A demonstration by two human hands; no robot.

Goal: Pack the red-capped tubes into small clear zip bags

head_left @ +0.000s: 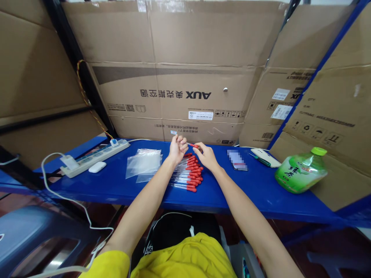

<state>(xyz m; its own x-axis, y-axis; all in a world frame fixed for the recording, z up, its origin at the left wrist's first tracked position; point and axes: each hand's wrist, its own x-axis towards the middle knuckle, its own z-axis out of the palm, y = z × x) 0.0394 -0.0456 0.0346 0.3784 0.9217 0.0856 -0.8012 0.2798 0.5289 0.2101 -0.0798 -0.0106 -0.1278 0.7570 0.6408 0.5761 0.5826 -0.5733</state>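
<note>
Both my hands are raised over the blue shelf [121,185], holding one thin clear tube with a red cap [193,145] between them. My left hand [177,148] is closed around the tube's clear end. My right hand [205,154] pinches the red-capped end. Just below my hands lies a row of several more red-capped tubes [189,173], side by side with caps to the right. A small stack of clear plastic bags [143,162] lies left of the tubes.
A white power strip [95,156] and a small white case [97,166] sit at the left. A phone [237,160], a screwdriver on a white object [265,157] and a green bottle [301,172] lie at the right. Cardboard boxes [179,77] wall in the back.
</note>
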